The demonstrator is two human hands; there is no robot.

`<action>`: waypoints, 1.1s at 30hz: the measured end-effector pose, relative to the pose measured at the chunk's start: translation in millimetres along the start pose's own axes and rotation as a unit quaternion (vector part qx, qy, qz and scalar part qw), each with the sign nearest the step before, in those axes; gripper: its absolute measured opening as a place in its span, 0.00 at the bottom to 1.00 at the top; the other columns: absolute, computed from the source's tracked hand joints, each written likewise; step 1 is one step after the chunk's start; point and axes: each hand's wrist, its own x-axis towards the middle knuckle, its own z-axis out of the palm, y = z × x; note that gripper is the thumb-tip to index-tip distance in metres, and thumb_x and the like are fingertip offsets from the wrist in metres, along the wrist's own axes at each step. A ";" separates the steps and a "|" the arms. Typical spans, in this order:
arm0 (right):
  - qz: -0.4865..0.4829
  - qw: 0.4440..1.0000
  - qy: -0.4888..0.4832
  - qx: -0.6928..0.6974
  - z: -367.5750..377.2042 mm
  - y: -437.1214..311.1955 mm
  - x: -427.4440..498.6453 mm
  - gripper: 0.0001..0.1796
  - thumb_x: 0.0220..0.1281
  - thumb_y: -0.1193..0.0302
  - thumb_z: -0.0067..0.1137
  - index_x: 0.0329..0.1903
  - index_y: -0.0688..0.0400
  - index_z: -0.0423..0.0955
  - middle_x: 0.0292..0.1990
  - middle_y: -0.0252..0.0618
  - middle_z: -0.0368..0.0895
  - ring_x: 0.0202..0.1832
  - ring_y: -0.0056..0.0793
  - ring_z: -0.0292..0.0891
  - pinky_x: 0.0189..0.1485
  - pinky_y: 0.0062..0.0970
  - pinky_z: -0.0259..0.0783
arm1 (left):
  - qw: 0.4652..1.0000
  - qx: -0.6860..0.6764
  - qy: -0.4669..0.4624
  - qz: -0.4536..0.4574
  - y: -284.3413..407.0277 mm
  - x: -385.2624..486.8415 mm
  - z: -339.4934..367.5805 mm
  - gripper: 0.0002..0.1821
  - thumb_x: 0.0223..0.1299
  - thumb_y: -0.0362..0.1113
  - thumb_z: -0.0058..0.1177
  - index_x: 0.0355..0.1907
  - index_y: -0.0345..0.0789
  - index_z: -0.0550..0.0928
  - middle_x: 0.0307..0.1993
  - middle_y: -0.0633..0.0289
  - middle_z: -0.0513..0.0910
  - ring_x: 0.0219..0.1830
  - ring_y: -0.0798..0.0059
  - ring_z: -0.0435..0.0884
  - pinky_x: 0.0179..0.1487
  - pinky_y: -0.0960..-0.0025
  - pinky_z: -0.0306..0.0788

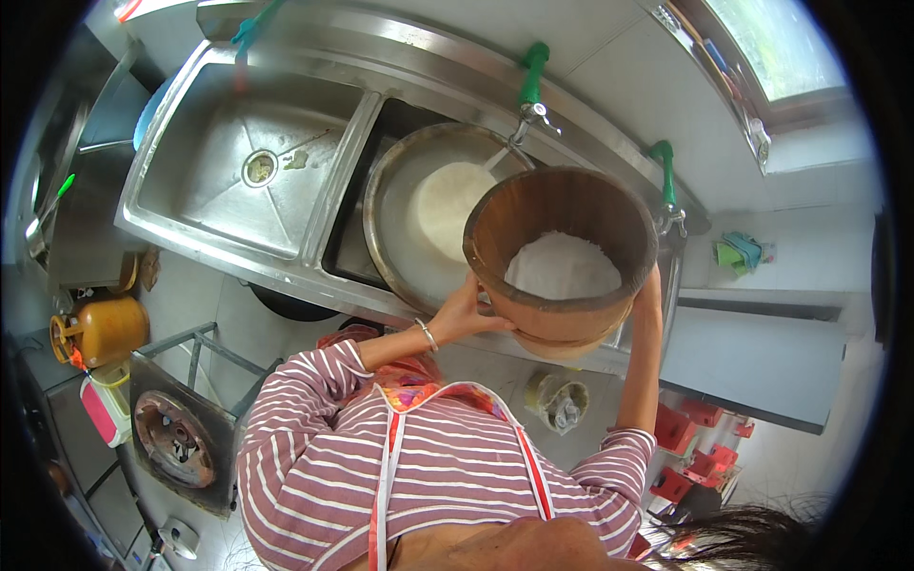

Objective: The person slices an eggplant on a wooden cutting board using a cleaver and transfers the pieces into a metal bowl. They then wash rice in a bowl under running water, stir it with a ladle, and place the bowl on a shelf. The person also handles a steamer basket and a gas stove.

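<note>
Between my two hands is a wooden bucket (560, 314), held over the right part of the sink, with a white cloth-like or powdery layer (564, 265) at its bottom. My left hand (475, 310) grips its lower left side, fingers and thumb spread against the wood. On the bucket's right side is my right hand (646, 292), its fingers mostly hidden behind the wall. Below and left of the bucket, a large round metal basin (373, 214) stands in the sink, holding cloudy liquid and a pale round mass (453, 207). A metal tap (527, 127) with a green pipe sits above the basin.
At left lies another steel sink bowl (214, 157) with a drain. A second tap (671, 218) is at right, near a grey countertop (750, 364). On the floor are a lined waste bin (557, 401), an orange gas cylinder (114, 332) and a burner stand (175, 439).
</note>
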 end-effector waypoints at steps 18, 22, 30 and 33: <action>0.159 0.980 -0.087 -0.083 40.8 -4.6 156.3 0.20 0.66 0.60 0.53 0.49 0.64 0.75 0.44 0.38 0.81 0.41 0.30 0.76 0.45 0.33 0.72 | 0.989 -0.108 0.082 -0.051 49.9 45.3 -22.8 0.48 0.55 0.43 0.64 0.67 0.26 0.48 0.58 0.46 0.66 0.59 0.60 0.72 0.60 0.63 0.71; 0.171 0.978 -0.082 -0.083 56.1 -2.3 167.8 0.20 0.66 0.60 0.53 0.50 0.64 0.75 0.45 0.38 0.80 0.41 0.29 0.75 0.45 0.33 0.72 | 0.988 -0.120 0.092 -0.040 59.5 37.7 -23.2 0.49 0.55 0.39 0.63 0.68 0.27 0.44 0.60 0.46 0.64 0.61 0.59 0.71 0.61 0.62 0.72; 0.183 0.978 -0.073 -0.070 74.1 6.3 180.6 0.21 0.66 0.59 0.52 0.50 0.65 0.75 0.45 0.38 0.80 0.42 0.29 0.75 0.45 0.32 0.72 | 0.977 -0.179 0.065 -0.096 79.2 23.9 -18.5 0.58 0.56 0.37 0.62 0.72 0.31 0.30 0.65 0.44 0.58 0.61 0.57 0.71 0.55 0.65 0.76; 0.186 0.978 -0.068 -0.061 79.1 7.3 182.7 0.21 0.67 0.59 0.52 0.50 0.65 0.75 0.45 0.38 0.80 0.42 0.28 0.75 0.46 0.32 0.71 | 0.978 -0.173 0.041 -0.113 86.6 20.9 -24.2 0.59 0.56 0.38 0.62 0.72 0.31 0.28 0.65 0.44 0.58 0.62 0.56 0.71 0.54 0.65 0.75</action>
